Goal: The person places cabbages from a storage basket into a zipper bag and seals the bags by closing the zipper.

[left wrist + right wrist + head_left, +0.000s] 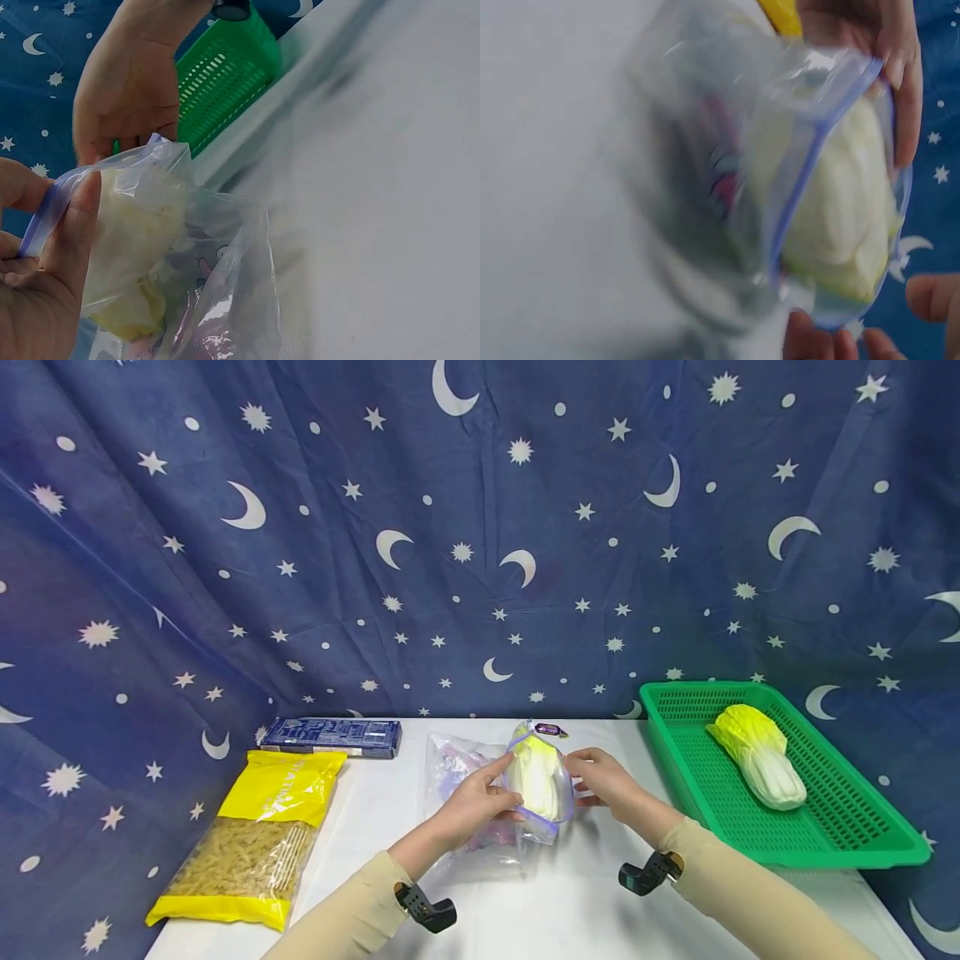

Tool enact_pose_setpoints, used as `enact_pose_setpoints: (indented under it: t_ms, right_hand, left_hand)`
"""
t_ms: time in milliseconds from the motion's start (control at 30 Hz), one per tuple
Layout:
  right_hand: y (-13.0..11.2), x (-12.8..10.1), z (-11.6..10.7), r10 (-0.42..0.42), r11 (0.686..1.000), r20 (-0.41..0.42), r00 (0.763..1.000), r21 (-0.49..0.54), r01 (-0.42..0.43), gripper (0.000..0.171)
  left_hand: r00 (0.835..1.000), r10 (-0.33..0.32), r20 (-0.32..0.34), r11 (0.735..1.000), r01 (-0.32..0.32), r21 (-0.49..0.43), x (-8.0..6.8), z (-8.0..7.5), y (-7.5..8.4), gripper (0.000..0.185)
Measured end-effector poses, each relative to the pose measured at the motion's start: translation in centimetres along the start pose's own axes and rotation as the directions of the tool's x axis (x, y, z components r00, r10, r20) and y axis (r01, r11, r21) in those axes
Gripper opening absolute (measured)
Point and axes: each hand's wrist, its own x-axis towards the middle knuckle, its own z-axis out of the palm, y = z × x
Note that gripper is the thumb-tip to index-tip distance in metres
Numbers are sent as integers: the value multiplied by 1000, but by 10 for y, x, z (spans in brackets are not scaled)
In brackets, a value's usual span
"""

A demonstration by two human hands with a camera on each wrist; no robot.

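held above the table point(570, 893) just left of the green tray point(840, 839): a clear zip bag point(536, 777) with a pale yellow cabbage point(534, 772) sitting in its mouth, stalk end toward the person as far as can be told. left hand point(472, 806) pinching the bag's blue-edged rim point(37, 221) between thumb and fingers on the side away from the tray; right hand point(603, 781) pinching the rim on the side nearer the tray, fingertips point(900, 90) curled over the zip strip. a second cabbage point(757, 764) lying loose in the tray, apart from the bag.

judging the step as seating the cabbage in the bag. best done by keeping both pinches on the strip itself, not on the thin film, and pulling the two sides apart evenly so the mouth stays wide. tilting the mouth upward should let the cabbage slide deeper under its own weight; a small shake rather than a push from above. some coloured contents already low in the bag point(202, 277), too blurred to name, so worth checking for room before closing. likely slip: the film bunching under the leaves and snagging the zip track.

farther from the tray, past the bag: a yellow pasta pack point(255, 835) and a dark blue box point(330, 737).
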Motion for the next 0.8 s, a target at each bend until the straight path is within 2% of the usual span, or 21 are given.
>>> enact_pose_setpoints:
  t_ms: [100,167,400,533,700,800]
  right_hand:
    - [12,3,-4,-67,997,-53,996,39,69,34]
    - [21,3,-2,-97,992,-59,994,70,101,29]
    - [42,-2,16,-150,975,-40,988,159,154,29]
    - [41,-3,22,-213,970,-81,974,104,221,30]
    - [30,-2,20,-281,959,-139,950,-64,275,40]
    - [22,-3,17,-322,942,-147,935,-147,301,43]
  left_hand:
    - [1000,5,3,1000,-4,-13,0,-3,-1,80]
    - [1000,10,8,1000,-10,-20,0,-4,-1,80]
    - [1000,14,24,1000,-14,-11,-2,-7,1,79]
    - [1000,9,15,1000,-9,11,-3,-9,3,79]
    - [999,20,-34,998,-18,53,-3,-12,7,78]
    - [997,38,-71,995,-31,91,-2,-13,10,74]
